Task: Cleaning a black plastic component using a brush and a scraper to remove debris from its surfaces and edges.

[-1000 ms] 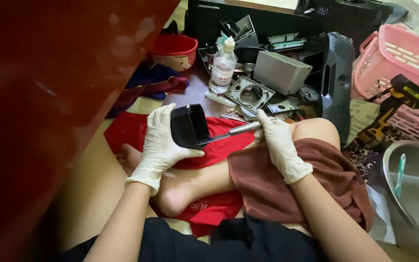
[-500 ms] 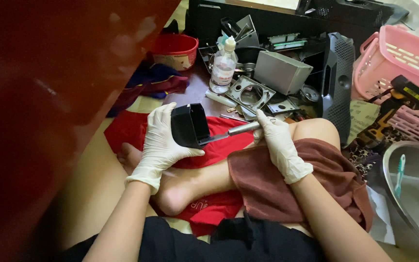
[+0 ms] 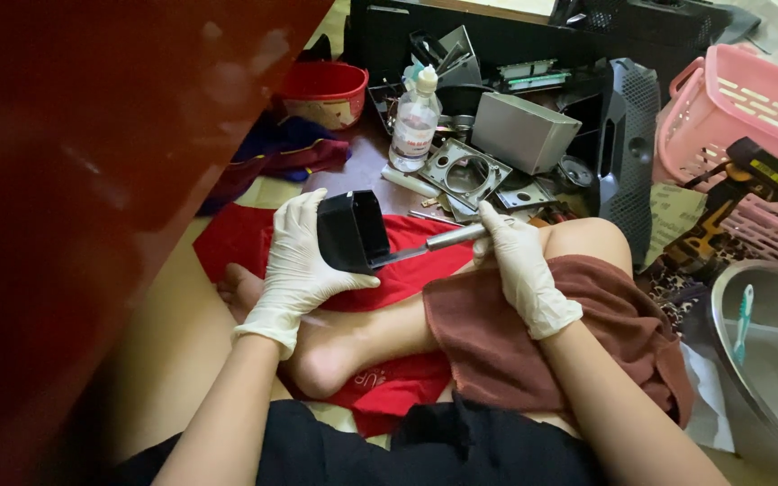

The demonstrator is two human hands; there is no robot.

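On the floor, a person sits with legs crossed over a red cloth (image 3: 227, 238), and lots of metal parts lie in front of them. Both hands wear thin white gloves.

Left hand (image 3: 303, 261) is closed around a small black plastic box (image 3: 351, 230). It holds the box up above the ankle, with the open side turned toward the right hand. Right hand (image 3: 517, 265) is closed around the silver handle of a screwdriver (image 3: 443, 241). This hand rests on the knee, which is covered by a brown cloth (image 3: 533, 346).

What matters most is how the tool lies. Its long line runs nearly flat from the right hand across to the left, tipping down a little toward the box. The thin tip reaches the lower edge of the box, and it looks like it goes just inside, though I cannot tell what it touches there. So the box is straight to the left of the right hand, with the left hand right behind it.

Farther away sit a clear plastic bottle (image 3: 414, 121), a grey metal box (image 3: 524, 132), a red bowl (image 3: 324, 90) and a pink basket (image 3: 736, 117). A cordless drill (image 3: 731, 202) lies near the basket, well apart from both hands.
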